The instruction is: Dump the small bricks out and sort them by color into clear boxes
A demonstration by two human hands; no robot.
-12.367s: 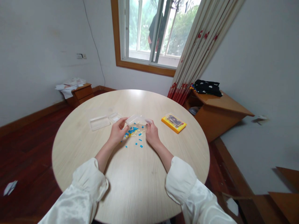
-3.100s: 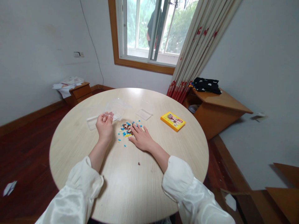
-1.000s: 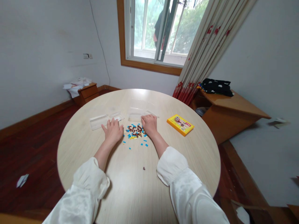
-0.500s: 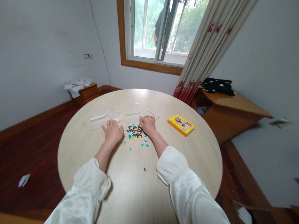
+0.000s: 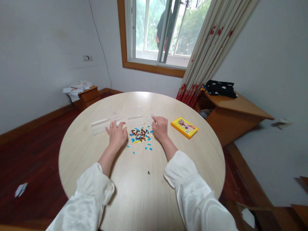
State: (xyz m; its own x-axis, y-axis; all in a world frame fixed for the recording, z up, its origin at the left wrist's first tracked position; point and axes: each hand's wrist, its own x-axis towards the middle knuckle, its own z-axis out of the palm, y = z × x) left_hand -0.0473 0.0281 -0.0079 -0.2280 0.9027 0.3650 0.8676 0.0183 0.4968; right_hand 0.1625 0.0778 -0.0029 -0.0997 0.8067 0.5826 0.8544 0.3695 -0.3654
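Observation:
A loose heap of small building bricks (image 5: 139, 134) in brown, blue, yellow and cream lies on the round table (image 5: 137, 186). At its left edge rests my left hand (image 5: 117, 135), open, fingers spread and slightly bent, holding nothing visible. My right hand (image 5: 160, 128) is just right of the heap, its fingers bent and thumb apart, with nothing seen in it. Behind the heap stands a clear plastic tray (image 5: 135, 121). Another clear tray (image 5: 99, 127) is left of my left hand, and a clear lid (image 5: 149, 118) lies partly behind my right hand.
To the right on the table is a yellow box (image 5: 184, 127). One brown brick (image 5: 148, 172) lies alone nearer me. Beyond the table are a tilted wooden cabinet (image 5: 240, 110) with black cloth (image 5: 221, 89) on top, a curtain (image 5: 199, 57) and a small drawer unit (image 5: 89, 95).
My right hand has moved right, off the heap's edge, uncovering more bricks. My left hand has stayed nearly in place, its fingers shifting slightly. The view has turned a little to the right.

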